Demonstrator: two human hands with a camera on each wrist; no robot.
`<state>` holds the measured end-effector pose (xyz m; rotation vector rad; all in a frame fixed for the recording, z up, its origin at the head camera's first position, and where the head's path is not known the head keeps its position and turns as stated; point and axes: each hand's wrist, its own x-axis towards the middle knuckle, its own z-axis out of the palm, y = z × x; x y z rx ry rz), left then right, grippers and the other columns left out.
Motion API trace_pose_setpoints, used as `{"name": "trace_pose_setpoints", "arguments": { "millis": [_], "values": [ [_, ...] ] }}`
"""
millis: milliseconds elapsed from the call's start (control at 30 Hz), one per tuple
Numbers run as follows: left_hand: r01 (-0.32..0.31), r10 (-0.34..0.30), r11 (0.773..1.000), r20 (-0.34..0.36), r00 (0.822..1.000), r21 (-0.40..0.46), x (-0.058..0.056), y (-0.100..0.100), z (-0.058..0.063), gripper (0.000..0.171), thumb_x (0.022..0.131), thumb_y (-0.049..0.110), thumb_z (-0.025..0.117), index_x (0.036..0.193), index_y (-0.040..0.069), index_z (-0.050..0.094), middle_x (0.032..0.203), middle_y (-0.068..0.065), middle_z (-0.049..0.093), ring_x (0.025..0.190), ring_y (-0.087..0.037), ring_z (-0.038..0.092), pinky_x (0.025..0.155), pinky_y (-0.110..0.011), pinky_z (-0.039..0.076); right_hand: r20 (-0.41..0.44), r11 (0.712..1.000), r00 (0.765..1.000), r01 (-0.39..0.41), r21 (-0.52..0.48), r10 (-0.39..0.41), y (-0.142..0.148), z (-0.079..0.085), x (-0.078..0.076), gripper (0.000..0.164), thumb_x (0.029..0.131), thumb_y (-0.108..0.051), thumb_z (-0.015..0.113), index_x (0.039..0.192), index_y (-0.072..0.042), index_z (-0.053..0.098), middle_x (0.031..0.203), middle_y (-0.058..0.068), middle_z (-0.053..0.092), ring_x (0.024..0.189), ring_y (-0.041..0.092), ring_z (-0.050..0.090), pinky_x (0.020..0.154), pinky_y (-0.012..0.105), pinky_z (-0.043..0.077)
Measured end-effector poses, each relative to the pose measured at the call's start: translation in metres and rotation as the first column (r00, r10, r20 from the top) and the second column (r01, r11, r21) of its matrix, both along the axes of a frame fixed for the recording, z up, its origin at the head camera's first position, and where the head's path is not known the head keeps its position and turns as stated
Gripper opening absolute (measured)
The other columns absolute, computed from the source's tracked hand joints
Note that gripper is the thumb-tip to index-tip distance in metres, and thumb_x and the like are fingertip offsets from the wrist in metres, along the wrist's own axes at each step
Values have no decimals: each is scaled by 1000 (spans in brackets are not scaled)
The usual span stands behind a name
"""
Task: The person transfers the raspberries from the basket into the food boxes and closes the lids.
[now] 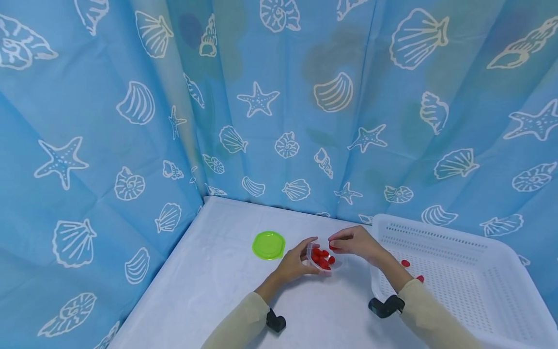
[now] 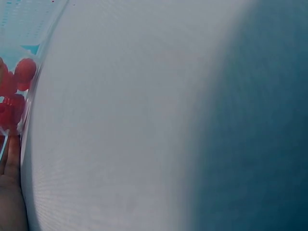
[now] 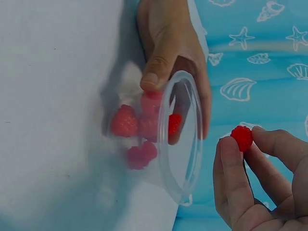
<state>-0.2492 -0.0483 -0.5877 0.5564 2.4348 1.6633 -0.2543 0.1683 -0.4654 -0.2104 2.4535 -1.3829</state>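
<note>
A clear plastic tub (image 3: 196, 110) with several red raspberries (image 3: 124, 121) in it is gripped by my left hand (image 1: 293, 265), fingers and thumb round its sides. Part of that hand shows at the left edge of the left wrist view, below more of the berries (image 2: 25, 72). Between thumb and fingertips, my right hand (image 1: 359, 243) pinches a single raspberry (image 3: 241, 138). It is held just outside the tub's open rim, apart from it. In the head view, the fingers partly cover this berry.
A green lid (image 1: 268, 245) lies on the white table (image 1: 196, 291), left of the tub. On the right stands a large white perforated basket (image 1: 436, 232), with a raspberry (image 1: 405, 263) and another red piece (image 1: 420, 278) visible by the right forearm. Blue shell-print curtains (image 1: 287, 116) hang behind.
</note>
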Motion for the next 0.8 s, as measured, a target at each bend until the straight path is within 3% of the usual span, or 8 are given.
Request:
{"name": "trace_pose_setpoints", "arguments": {
  "millis": [200,800],
  "values": [
    [-16,16,1000,6,1000,-9,1,-1,2,92,73,28,87,149,33,37,141,14,50,130,-12,47,96,-29,48,29,1000,1000,-9,22,9,-5,-5,0,26,85,-18,76,109,-8,74,104,5,69,88,18,68,81,35,57],
    [-7,7,1000,-1,1000,12,2,-2,2,91,73,27,87,149,32,37,136,19,51,128,-10,49,95,-27,48,36,998,999,20,56,-23,-10,-17,0,27,84,-12,76,109,-4,73,102,5,69,86,19,66,77,33,58]
  ]
}}
